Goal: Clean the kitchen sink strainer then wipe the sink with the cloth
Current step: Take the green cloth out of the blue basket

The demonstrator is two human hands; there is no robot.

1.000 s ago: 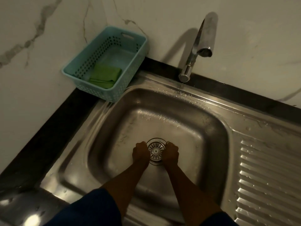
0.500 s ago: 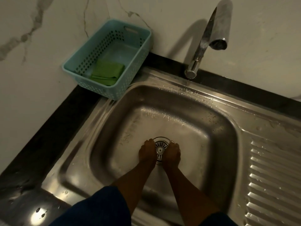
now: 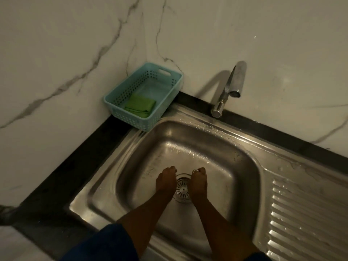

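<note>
Strainer (image 3: 182, 188) sitting in the drain at the sink (image 3: 235, 166) bottom. Left hand (image 3: 165, 182) and right hand (image 3: 198, 182) flanking it, fingers curling down at its rim, probably to lift it out; actual grip hidden, cannot tell. Green cloth (image 3: 140, 105) lying folded in the basket (image 3: 169, 95), likely waiting for the wipe.

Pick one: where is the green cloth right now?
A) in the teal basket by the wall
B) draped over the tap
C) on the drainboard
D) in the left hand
A: the folded green cloth lies inside the teal basket in the corner, while the left hand and right hand are down at the strainer, with no cloth in them.
</note>
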